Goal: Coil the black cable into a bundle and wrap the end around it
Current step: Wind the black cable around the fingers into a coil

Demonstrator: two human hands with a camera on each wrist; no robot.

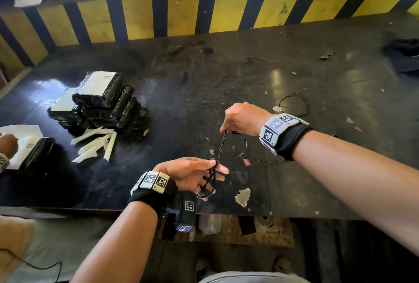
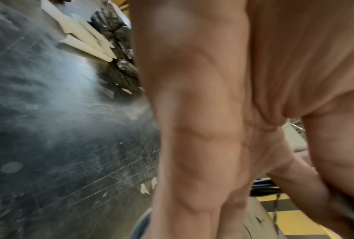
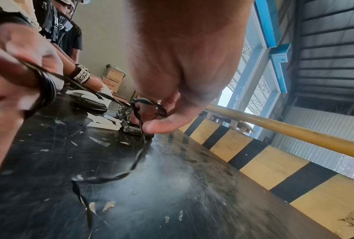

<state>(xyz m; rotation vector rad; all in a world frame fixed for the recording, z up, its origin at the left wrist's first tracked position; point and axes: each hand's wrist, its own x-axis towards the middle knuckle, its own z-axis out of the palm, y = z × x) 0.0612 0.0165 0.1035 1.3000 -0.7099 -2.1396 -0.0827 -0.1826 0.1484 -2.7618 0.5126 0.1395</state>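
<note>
The left hand point(image 1: 192, 175) is hovering nearest, low over the front of the dark surface point(image 1: 260, 74), with several loops of the black cable point(image 1: 221, 146) hanging round its spread fingers and the thumb pressing the strand against them. The right hand point(image 1: 243, 119) is hovering farther back and higher, pinching the twisted cable between thumb and fingertips point(image 3: 162, 126); one taut stretch is running between the two hands. The rest of the cable is trailing over the surface under the right forearm and is curling into a loop beyond the right wrist. At the left, black wrapped packs point(image 1: 102, 99) are lying stacked; I am counting about five, though the pile is hiding some. White paper strips point(image 1: 95, 142), roughly eight, are lying beside them. Another person's hand point(image 1: 8, 144) is resting at the left edge.
</note>
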